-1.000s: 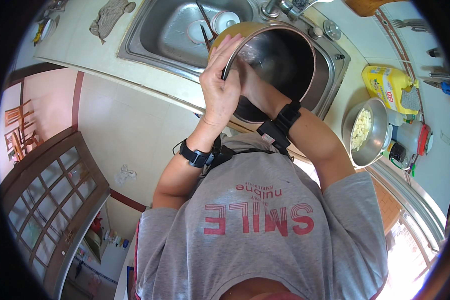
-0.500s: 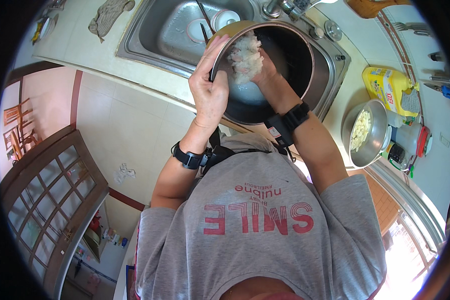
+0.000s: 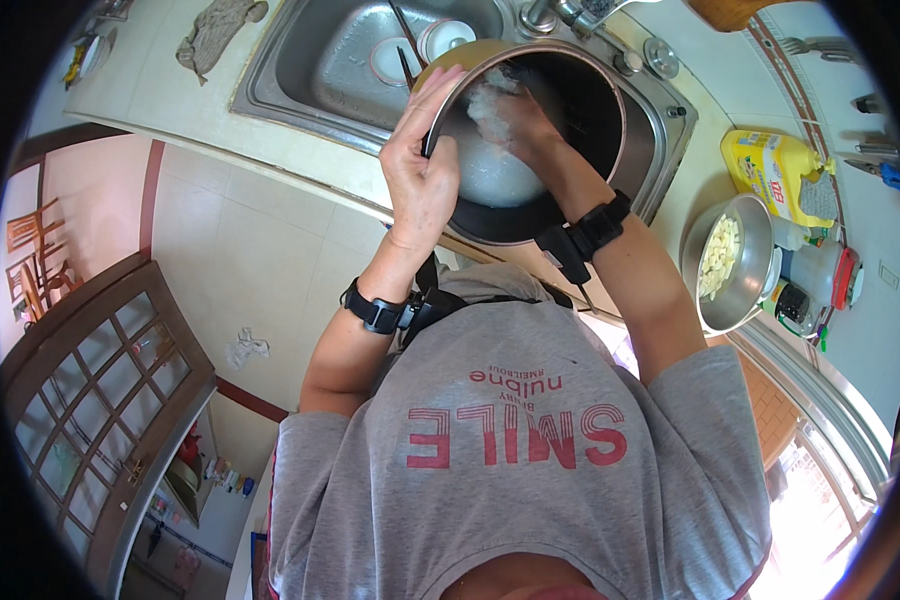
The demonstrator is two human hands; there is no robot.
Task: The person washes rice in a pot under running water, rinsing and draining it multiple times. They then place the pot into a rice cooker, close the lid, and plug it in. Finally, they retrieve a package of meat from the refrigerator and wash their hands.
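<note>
Over the sink, a large dark-lined pot (image 3: pixel 598 100) is tilted so that its mouth faces me. My left hand (image 3: pixel 420 160) grips it at the left rim, fingers along the outer wall and thumb by a black handle piece. My right hand (image 3: pixel 528 128) reaches inside, holding a white crumpled wad (image 3: pixel 490 105) near the inner left wall. The wad is blurred and its kind is unclear; it partly hides the fingers. Cloudy whitish liquid (image 3: pixel 500 178) lies in the bottom of the pot.
The steel sink (image 3: pixel 300 75) holds white bowls (image 3: pixel 448 38) and dark chopsticks (image 3: pixel 407 25). On the right counter stand a metal bowl of pale cut pieces (image 3: pixel 718 260) and a yellow jug (image 3: pixel 770 170). A grey cloth (image 3: pixel 215 35) lies at the far left. The faucet (image 3: pixel 585 20) is behind the pot.
My right hand has moved a little up and deeper into the pot, and less of the white wad shows now. The left hand and the pot stay nearly in place.
</note>
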